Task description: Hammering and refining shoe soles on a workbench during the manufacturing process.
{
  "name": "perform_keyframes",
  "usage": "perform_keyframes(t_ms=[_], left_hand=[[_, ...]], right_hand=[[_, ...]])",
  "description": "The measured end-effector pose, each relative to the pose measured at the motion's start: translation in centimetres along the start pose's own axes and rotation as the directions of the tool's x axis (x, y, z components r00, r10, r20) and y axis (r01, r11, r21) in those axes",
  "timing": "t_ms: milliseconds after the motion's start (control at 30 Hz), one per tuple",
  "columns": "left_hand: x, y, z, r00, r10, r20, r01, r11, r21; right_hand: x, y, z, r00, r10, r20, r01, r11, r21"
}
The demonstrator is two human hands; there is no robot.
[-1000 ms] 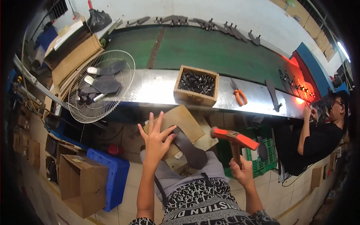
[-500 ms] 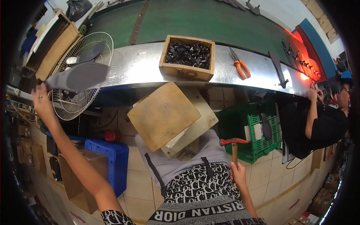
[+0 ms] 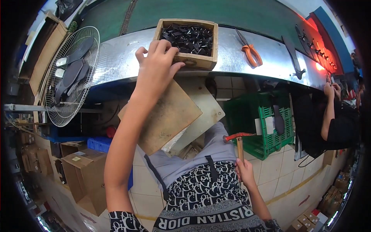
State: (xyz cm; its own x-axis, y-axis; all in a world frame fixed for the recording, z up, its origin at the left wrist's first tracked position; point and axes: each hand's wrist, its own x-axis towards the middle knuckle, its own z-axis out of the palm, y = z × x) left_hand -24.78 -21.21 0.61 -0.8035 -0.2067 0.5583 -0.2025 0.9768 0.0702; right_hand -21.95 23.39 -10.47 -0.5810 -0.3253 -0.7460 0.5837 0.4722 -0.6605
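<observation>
My left hand (image 3: 157,66) is at the near left corner of a wooden box (image 3: 215,40) full of small black pieces (image 3: 188,38). Its fingers are bent but apart, over the box's front edge, and nothing shows in them. My right hand (image 3: 245,171) is closed round the wooden handle of a hammer (image 3: 240,149), held upright beside my thigh with its red head (image 3: 239,136) up. Below the left forearm, a tan square board (image 3: 174,116) lies on a paler plate (image 3: 205,110) over my lap.
Several dark shoe soles (image 3: 73,73) lie in a white wire basket (image 3: 96,54) on the left. Orange-handled pliers (image 3: 252,56) rest on the metal ledge (image 3: 127,50) before a green belt (image 3: 174,11). A green crate (image 3: 284,120) stands right; beyond it a person (image 3: 324,116) works near a red glow.
My left hand has let go of the dark sole at the wire basket and moved right to the wooden box. The right hand keeps the hammer; the view has shifted slightly.
</observation>
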Motion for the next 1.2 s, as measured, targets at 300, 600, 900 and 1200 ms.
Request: perform_keyframes(t_ms=[300,600,900,1200], left_hand=[[1.2,-1.1,1.5,0.992,0.107,-0.070,-0.107,0.994,0.008],[2.2,-0.4,3.1,0.991,0.110,-0.077,-0.109,0.994,0.015],[5.0,-1.2,1.9,0.981,0.090,-0.170,-0.092,0.996,-0.001],[-0.5,4.3,-5.2,0.909,-0.287,0.303,0.251,0.956,0.154]], right_hand=[[0.5,0.4,-0.4,0.999,0.041,-0.013,-0.040,0.997,0.064],[0.8,-0.1,-0.5,0.996,0.083,0.011,-0.084,0.996,0.019],[1.0,0.9,-1.0,0.992,0.081,0.094,-0.083,0.996,0.027],[1.6,3.1,-2.6,0.986,0.077,0.149,-0.101,0.981,0.165]])
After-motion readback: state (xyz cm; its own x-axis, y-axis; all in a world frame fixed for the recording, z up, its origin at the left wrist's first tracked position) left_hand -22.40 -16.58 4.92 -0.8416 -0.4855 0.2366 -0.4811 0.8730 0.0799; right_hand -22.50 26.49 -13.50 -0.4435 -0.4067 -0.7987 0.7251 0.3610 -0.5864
